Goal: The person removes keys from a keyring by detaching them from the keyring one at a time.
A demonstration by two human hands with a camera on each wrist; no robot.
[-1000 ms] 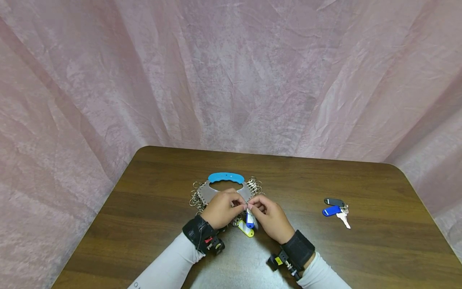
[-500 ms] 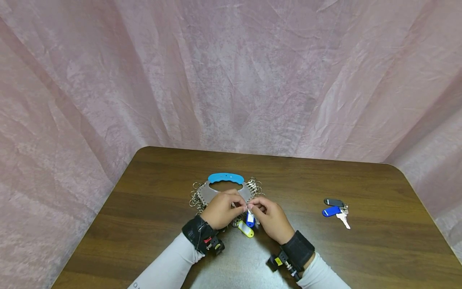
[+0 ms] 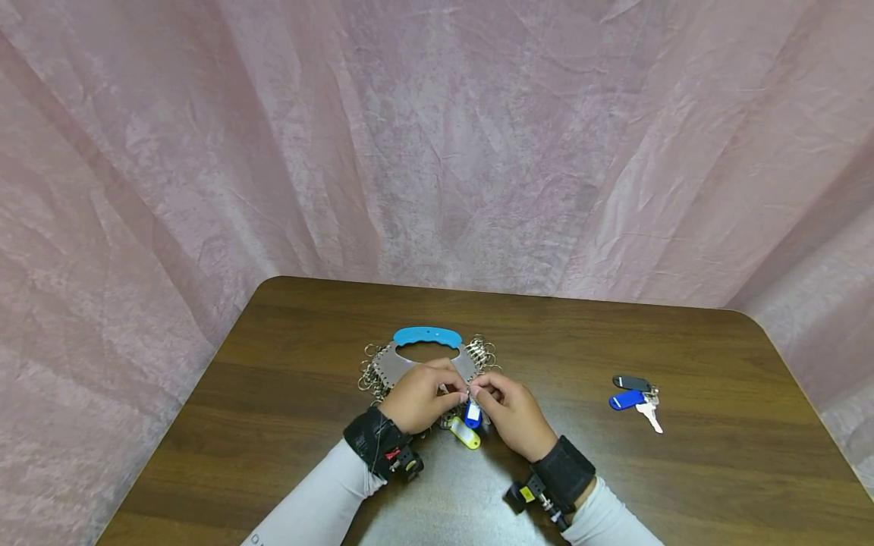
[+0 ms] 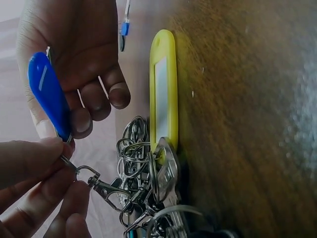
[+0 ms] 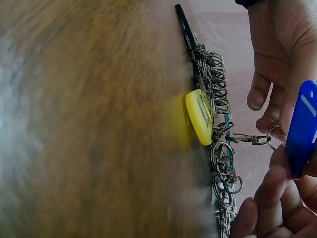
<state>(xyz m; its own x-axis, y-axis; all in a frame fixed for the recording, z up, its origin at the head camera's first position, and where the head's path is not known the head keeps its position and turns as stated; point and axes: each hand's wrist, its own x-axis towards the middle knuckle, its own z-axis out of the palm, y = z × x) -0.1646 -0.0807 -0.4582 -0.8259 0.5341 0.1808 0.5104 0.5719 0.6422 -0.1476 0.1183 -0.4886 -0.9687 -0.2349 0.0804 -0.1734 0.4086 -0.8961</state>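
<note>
A metal key-holder plate [image 3: 392, 366] with a blue handle [image 3: 427, 335] lies on the table, its edges lined with swivel clasps and rings. My left hand [image 3: 422, 396] pinches a metal key ring [image 5: 272, 138] linked to one clasp [image 4: 110, 192], drawn out from the plate. Fingertips meeting it, my right hand [image 3: 510, 409] pinches at the ring end of a blue key tag [image 3: 473, 415], which dangles below the fingers in the head view. Fingers partly hide the joined rings. Close under them lies a yellow key tag [image 3: 465, 434] with a key [image 4: 167, 166] at its ring.
To the right on the brown wooden table [image 3: 717, 455] lie a black key tag [image 3: 631, 382], another blue key tag [image 3: 627, 400] and a silver key [image 3: 650, 415]. A pink curtain [image 3: 437, 152] hangs behind the table's far edge.
Both hands stay almost in place with only small finger movements. The blue key tag below them has swayed slightly.
</note>
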